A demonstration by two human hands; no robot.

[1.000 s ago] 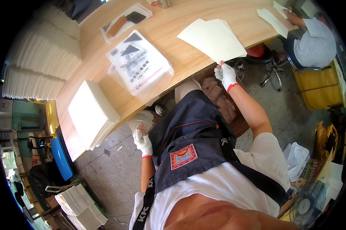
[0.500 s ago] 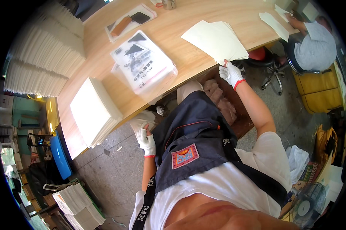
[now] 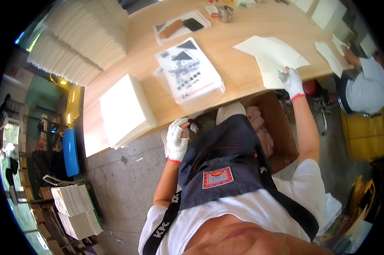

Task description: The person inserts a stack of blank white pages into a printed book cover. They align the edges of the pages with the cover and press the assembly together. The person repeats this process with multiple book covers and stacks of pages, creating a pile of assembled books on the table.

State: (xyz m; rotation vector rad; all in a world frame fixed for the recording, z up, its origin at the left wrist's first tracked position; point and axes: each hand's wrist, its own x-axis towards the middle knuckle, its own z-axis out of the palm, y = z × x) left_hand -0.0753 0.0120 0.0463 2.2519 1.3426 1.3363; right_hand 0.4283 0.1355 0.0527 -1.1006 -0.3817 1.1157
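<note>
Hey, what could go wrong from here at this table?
The right hand is at the loose cream sheets; one might crease or slip off the table. The nearer white paper stack sits by the edge, so a bump could spill it. The plastic packets, piled askew, could slide.

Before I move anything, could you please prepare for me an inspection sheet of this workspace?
Surface: pale wooden table.
Job's things: overlapping cream sheets near the table's front edge.
Clutter: plastic packets, thick paper pile, metal cup.
Hands: both gloved; right hand touches the sheets, left hand near the table edge with nothing visible in it.
Cables: nothing seen.
Surroundings: another person at far right; open brown box below the table.
</note>
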